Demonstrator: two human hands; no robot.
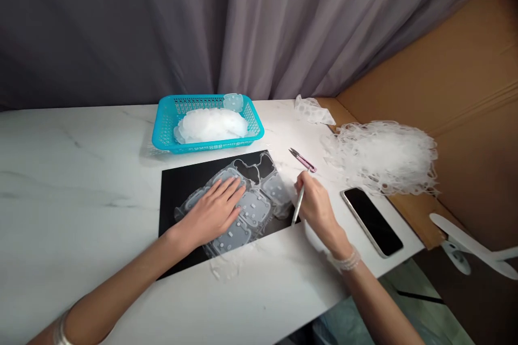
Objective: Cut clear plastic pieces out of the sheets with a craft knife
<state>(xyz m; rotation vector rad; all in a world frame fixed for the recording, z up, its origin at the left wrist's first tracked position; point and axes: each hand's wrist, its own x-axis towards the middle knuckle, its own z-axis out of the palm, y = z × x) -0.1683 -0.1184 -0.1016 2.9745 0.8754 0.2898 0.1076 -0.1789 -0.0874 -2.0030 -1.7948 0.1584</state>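
Steadying the clear plastic sheet (247, 219) on the black mat (174, 186) looks like your step in hand, with tool work around its rounded panels (277, 188) apparently partway along, since gaps show at its far end. Nearest you, the sheet's loose edge spills over the mat's near side onto the white tabletop (81, 161). Your left hand (214, 207) lies palm down on the sheet, fingers a little apart, gripping nothing. To its right, your right hand (318, 202) is curled around a slim pen-like tool (298, 207), tip down by the mat's near right corner; whether that tip touches anything, I cannot tell. Your next move probably calls for firm, flat pressure from the left palm and a well-controlled tip. Right of your right hand lies a smartphone (374, 221); a bit farther, pink-handled thread snips (303, 160). At the far right sits a heap of lacy plastic scraps (388, 156), and beyond the mat a blue basket (202, 146) holds piled translucent pieces (212, 125) before the gray curtain (162, 27).
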